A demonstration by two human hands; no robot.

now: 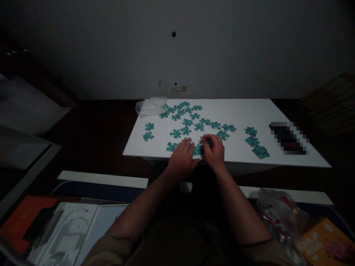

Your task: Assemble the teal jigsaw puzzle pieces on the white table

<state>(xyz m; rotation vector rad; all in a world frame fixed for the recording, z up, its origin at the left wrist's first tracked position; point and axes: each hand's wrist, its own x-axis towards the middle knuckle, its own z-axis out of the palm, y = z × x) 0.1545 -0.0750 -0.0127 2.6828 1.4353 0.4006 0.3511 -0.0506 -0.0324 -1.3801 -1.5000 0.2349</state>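
Note:
Several teal jigsaw pieces (194, 120) lie scattered over a small white table (277, 111). My left hand (181, 157) rests near the table's front edge, fingers together and pressed flat on joined teal pieces (171, 147). My right hand (214, 149) is right beside it, fingers curled in a pinch on a teal piece (206, 142) next to those joined pieces. Both forearms reach in from below. What lies under the palms is hidden.
A crumpled clear plastic bag (151, 106) sits at the table's far left corner. A dark blurred-out object (288, 137) lies at the right. Three loose pieces (256, 146) lie right of my hands. Books, papers and a plastic bag (277, 214) surround my lap.

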